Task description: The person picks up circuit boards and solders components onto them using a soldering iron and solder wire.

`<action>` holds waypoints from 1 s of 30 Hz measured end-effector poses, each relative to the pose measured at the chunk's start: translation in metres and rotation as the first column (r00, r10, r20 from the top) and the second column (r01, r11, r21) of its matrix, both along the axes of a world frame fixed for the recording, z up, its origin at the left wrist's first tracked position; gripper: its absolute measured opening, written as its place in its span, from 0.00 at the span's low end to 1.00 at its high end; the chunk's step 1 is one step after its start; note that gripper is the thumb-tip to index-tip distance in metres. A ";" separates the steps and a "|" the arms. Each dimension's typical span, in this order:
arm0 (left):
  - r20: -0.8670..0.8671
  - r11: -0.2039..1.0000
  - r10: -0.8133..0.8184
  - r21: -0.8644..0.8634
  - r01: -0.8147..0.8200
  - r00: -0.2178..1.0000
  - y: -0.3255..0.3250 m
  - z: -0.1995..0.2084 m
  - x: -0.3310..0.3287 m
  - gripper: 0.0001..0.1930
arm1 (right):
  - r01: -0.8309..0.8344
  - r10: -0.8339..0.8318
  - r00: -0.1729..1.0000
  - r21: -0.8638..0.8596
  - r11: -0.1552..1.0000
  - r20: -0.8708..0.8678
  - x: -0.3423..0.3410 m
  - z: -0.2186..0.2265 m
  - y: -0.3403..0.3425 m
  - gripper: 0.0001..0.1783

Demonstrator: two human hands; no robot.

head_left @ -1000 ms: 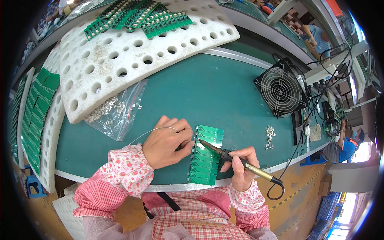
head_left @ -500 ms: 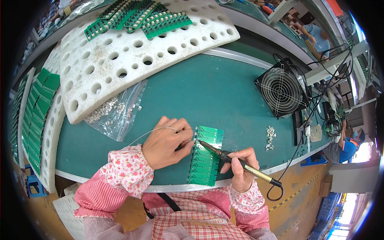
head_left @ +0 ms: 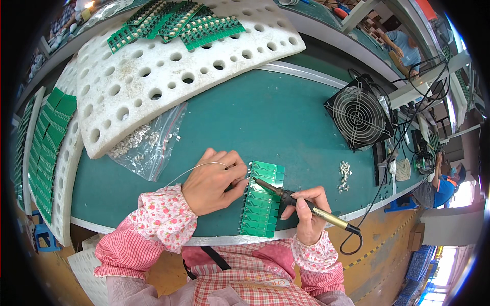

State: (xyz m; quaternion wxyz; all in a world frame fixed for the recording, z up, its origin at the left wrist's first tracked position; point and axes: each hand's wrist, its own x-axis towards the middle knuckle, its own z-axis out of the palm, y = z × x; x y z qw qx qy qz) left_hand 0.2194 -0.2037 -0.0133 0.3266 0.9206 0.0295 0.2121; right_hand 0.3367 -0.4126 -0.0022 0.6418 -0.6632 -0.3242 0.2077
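A green circuit board panel [head_left: 261,204] lies on the green work mat near the front edge. My right hand [head_left: 309,213] grips a soldering iron [head_left: 329,218], whose tip touches the panel's left side near its upper end. Left of the panel, my left hand [head_left: 214,184] has its fingers closed on a thin solder wire [head_left: 196,166]. The wire loops over the back of the hand, and its end at the fingertips is hard to see. Small pins or connectors line the panel's left edge.
A white foam board [head_left: 168,102] with holes carries several populated circuit boards [head_left: 178,23]. Under its edge lies a plastic bag [head_left: 153,145] of small white connectors. Loose white connectors [head_left: 345,176] and a black fan [head_left: 360,113] are on the right. More panels [head_left: 51,148] stand at left.
Hardly anything differs. The soldering iron's tip stays at the same upper left part of the panel, and both hands hold nearly the same pose.
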 end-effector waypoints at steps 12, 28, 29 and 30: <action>-0.020 1.000 -0.009 0.013 0.009 1.000 0.000 0.000 0.000 0.06 | -0.009 0.009 1.000 0.001 1.000 -0.003 0.000 0.000 0.000 0.08; 0.079 0.959 -0.048 0.282 0.024 0.996 -0.061 0.030 -0.031 0.10 | -0.010 0.150 0.687 -0.198 0.980 0.711 -0.016 0.013 -0.010 0.16; 0.058 0.960 -0.022 0.280 0.005 0.998 -0.069 0.026 -0.035 0.10 | -0.003 0.156 0.661 -0.205 0.979 0.734 -0.019 0.010 -0.011 0.19; 0.058 0.959 -0.025 0.282 0.008 0.998 -0.073 0.025 -0.037 0.10 | 0.001 0.152 0.661 -0.203 0.979 0.735 -0.019 0.009 -0.014 0.19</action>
